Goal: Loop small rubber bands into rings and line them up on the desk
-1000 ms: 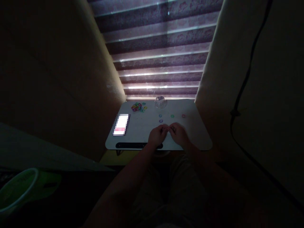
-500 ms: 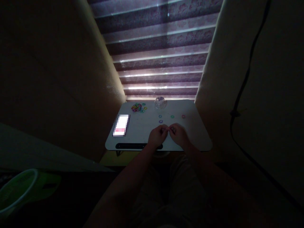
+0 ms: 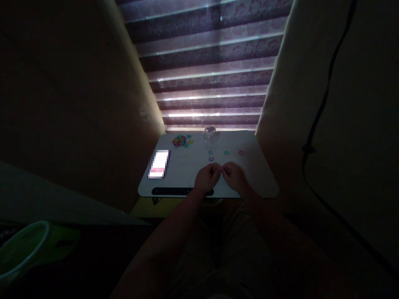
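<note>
My left hand and my right hand meet fingertip to fingertip above the front of a white lap table. Both are closed in a pinch; something small and pinkish shows at the fingertips, too dim to name. Just beyond them lie a purple ring, a blue ring, a green ring and a red ring, small and band-like. A pile of colourful small rings is at the back left. Near the back edge stands a clear container with something purplish in it.
A phone with a lit, blurred screen lies at the table's left. A black slot runs along the front edge. Striped curtains hang behind. There is a green basket at lower left and a dark cord on the right wall.
Almost nothing differs. My two hands stay pinched together in the same place, with only a slight shift at the fingertips; the rings and the container have not moved.
</note>
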{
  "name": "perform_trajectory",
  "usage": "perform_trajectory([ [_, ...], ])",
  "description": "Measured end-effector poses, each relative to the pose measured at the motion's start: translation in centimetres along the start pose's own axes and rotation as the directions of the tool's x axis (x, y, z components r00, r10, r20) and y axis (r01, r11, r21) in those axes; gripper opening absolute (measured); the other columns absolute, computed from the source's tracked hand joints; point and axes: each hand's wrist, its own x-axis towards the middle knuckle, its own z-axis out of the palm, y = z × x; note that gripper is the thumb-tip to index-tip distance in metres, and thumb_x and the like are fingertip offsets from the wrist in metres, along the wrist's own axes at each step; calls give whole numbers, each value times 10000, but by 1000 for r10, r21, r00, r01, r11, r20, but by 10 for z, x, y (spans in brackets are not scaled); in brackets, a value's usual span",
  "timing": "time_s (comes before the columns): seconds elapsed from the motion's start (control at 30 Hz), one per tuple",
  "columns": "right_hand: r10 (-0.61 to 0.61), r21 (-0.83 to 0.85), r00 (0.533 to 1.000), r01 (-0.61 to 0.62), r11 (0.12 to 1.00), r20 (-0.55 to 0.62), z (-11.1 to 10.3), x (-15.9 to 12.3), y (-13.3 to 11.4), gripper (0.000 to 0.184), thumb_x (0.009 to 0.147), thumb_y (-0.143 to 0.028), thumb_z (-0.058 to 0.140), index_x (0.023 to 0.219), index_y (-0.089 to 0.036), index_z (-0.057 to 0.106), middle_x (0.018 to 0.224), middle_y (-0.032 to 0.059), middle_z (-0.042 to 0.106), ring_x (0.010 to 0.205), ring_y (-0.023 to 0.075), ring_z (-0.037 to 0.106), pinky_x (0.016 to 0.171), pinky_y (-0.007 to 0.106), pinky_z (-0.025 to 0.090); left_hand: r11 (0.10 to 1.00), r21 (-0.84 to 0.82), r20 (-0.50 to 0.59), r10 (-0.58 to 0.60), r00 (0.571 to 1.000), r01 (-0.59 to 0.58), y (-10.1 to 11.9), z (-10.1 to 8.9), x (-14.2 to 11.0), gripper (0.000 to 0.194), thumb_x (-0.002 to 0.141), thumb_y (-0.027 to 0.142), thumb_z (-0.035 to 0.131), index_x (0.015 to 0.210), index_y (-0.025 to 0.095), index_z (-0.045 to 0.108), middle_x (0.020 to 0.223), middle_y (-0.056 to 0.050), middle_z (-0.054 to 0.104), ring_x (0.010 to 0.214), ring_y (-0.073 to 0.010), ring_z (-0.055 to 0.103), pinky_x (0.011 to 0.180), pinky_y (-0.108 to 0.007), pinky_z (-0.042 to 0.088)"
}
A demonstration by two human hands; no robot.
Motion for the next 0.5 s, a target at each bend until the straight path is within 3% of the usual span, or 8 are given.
perform_trajectory([
  [0.5,-12,-21,1000,12,1000,28,0,0,3,130,837,-167,486,763,-204,586,770,44,615,737,172,557,681,279,404,999,38,-17,-27,999,28,0,1,1,201,902,351,500,907,192,622,827,-21,677,733,-140,602,684,-246,441],
])
